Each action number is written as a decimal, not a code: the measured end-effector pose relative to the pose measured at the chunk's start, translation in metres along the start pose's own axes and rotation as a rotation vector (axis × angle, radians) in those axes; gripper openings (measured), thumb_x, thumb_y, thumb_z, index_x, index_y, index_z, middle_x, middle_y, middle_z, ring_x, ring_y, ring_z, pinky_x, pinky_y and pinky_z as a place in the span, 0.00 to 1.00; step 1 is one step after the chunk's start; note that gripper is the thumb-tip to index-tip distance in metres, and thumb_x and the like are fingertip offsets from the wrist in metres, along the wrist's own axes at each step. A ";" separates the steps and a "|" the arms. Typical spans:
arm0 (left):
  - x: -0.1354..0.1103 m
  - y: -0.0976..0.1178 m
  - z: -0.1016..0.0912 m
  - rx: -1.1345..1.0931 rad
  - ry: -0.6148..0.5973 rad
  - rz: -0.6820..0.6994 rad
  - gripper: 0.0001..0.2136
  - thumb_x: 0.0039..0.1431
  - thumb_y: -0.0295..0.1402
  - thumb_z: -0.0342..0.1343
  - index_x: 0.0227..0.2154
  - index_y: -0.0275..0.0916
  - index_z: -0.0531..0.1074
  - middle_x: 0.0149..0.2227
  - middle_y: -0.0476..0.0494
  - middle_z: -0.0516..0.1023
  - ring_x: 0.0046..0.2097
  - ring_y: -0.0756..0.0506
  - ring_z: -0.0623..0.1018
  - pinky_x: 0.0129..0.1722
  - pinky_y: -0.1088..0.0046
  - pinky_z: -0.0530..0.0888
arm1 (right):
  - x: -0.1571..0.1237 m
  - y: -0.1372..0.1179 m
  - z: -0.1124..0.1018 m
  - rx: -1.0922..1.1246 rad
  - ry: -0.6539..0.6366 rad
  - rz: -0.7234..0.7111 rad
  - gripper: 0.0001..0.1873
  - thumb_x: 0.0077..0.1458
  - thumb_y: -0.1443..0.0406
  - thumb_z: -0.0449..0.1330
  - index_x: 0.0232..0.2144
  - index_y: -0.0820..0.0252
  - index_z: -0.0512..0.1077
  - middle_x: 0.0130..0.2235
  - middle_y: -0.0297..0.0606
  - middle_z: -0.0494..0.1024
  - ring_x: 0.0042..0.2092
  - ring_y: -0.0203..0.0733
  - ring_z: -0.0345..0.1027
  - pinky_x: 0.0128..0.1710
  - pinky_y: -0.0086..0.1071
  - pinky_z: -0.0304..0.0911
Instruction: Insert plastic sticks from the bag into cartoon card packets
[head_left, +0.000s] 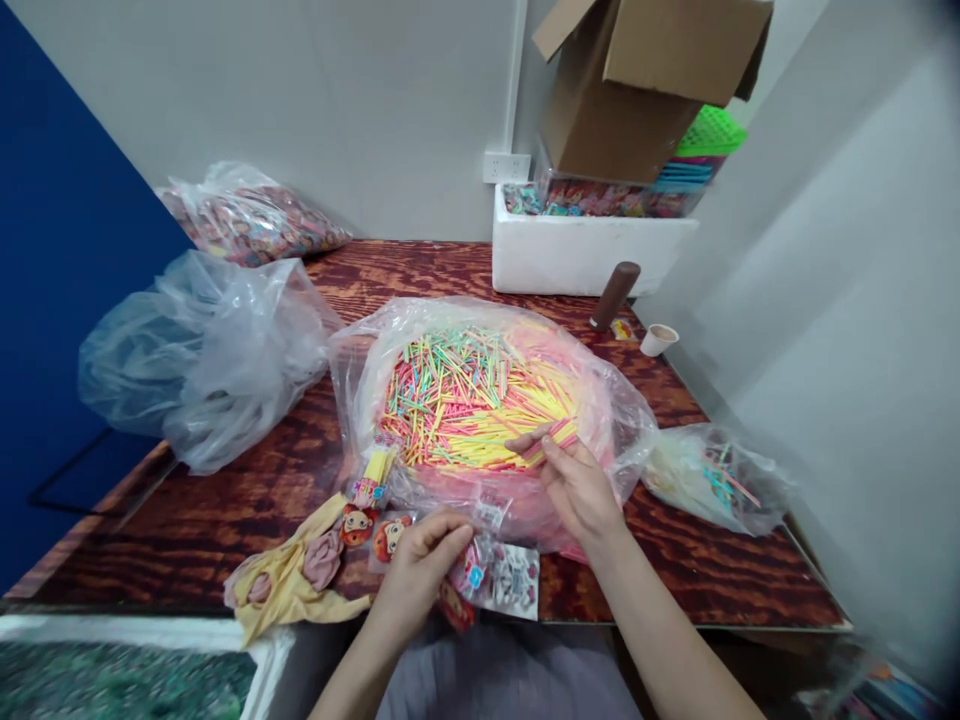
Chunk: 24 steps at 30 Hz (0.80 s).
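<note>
A large clear plastic bag (pixel 600 385) lies wide in the middle of the table, its mouth spread around a heap of thin yellow, pink and green candy sticks (pixel 465 400). Over its near right edge, my right hand (pixel 581 490) grips a small bundle of pink and yellow candy sticks (pixel 562 432). My left hand (pixel 424 560), at the table's front edge, pinches a small printed plastic packet (pixel 474 572); its contents are unclear. Beside it lie silvery printed packets (pixel 517 580) and cartoon-face packets (pixel 390 538). A packet with yellow sticks (pixel 373 475) rests against the bag's left side.
A yellow and pink cloth (pixel 300 585) lies front left. Crumpled clear plastic (pixel 232 360) and a bag of printed packets (pixel 255 215) are behind it. A white foam box (pixel 585 250), brown tube (pixel 615 295), paper cup (pixel 658 340) and small bag (pixel 720 475) stand or lie right.
</note>
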<state>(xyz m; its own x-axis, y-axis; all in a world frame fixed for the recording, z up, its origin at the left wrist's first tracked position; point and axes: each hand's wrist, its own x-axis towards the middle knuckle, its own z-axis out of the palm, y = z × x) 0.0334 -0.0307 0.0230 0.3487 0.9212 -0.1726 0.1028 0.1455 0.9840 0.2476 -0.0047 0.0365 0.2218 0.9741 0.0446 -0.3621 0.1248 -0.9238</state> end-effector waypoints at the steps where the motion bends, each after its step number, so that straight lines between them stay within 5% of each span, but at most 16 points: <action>1: 0.004 0.003 0.001 0.016 0.009 0.026 0.15 0.56 0.45 0.58 0.27 0.36 0.77 0.28 0.47 0.73 0.32 0.48 0.71 0.33 0.74 0.68 | -0.001 -0.005 0.006 0.063 -0.025 0.027 0.08 0.58 0.58 0.61 0.36 0.55 0.72 0.36 0.39 0.82 0.44 0.49 0.76 0.51 0.48 0.67; 9: 0.009 0.002 0.005 0.086 0.055 0.134 0.13 0.59 0.42 0.57 0.30 0.37 0.79 0.30 0.45 0.76 0.35 0.46 0.74 0.36 0.73 0.70 | -0.007 -0.019 0.042 0.156 -0.046 0.131 0.11 0.56 0.55 0.63 0.33 0.56 0.74 0.40 0.43 0.83 0.49 0.52 0.75 0.52 0.52 0.68; 15: 0.011 -0.009 0.005 0.055 0.118 0.179 0.12 0.60 0.40 0.57 0.34 0.38 0.81 0.34 0.43 0.79 0.39 0.45 0.76 0.40 0.71 0.72 | -0.021 -0.016 0.041 -0.063 -0.195 0.228 0.13 0.56 0.54 0.63 0.35 0.57 0.76 0.46 0.45 0.81 0.52 0.51 0.73 0.56 0.49 0.64; 18: 0.014 -0.009 0.007 0.027 0.122 0.216 0.11 0.60 0.39 0.57 0.37 0.39 0.81 0.36 0.43 0.79 0.40 0.45 0.77 0.41 0.71 0.72 | -0.021 -0.021 0.039 -0.166 -0.274 0.256 0.15 0.56 0.55 0.64 0.43 0.54 0.74 0.51 0.44 0.79 0.54 0.49 0.71 0.57 0.48 0.62; 21: 0.016 -0.007 0.008 -0.024 0.136 0.235 0.11 0.61 0.38 0.58 0.39 0.40 0.81 0.38 0.44 0.80 0.41 0.46 0.77 0.42 0.71 0.73 | -0.021 -0.026 0.041 -0.218 -0.249 0.182 0.22 0.58 0.55 0.62 0.54 0.48 0.67 0.53 0.42 0.77 0.54 0.47 0.71 0.56 0.47 0.64; 24: 0.017 -0.007 0.008 -0.076 0.154 0.241 0.09 0.61 0.37 0.58 0.40 0.43 0.81 0.39 0.46 0.80 0.42 0.47 0.78 0.44 0.72 0.73 | -0.025 -0.029 0.045 -0.328 -0.193 0.053 0.13 0.61 0.56 0.59 0.47 0.49 0.70 0.53 0.41 0.76 0.55 0.46 0.69 0.58 0.44 0.62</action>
<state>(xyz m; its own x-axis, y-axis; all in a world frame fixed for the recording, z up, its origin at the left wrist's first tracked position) 0.0464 -0.0189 0.0128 0.2088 0.9755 0.0691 -0.0376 -0.0626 0.9973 0.2113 -0.0244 0.0792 0.0243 0.9991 0.0357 -0.0523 0.0370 -0.9979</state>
